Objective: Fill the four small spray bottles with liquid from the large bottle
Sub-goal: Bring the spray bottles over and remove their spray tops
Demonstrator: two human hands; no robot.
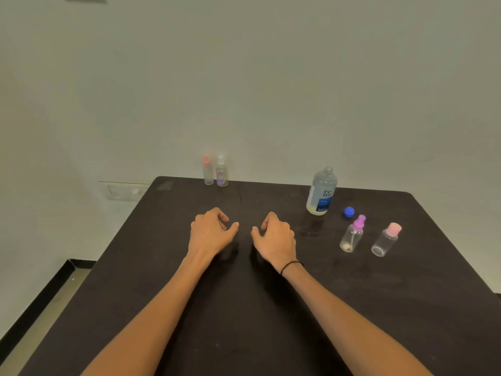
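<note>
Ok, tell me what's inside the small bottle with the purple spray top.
Through the purple-topped bottle's clear wall a thin dip tube shows, running down to a pale patch at the base. Whether that is liquid or a reflection cannot be told; otherwise it looks empty.

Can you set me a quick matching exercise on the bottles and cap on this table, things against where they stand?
Things:
1. large bottle
2. blue cap
3. purple-topped bottle
4. pink-capped bottle

Places or states:
A. furthest right, upright, pink cap on
B. lying on the table between the large bottle and the purple-topped bottle
C. upright and uncapped, near the far edge
D. just left of the pink-capped bottle, spray top on

Pairs: 1-C, 2-B, 3-D, 4-A
</note>
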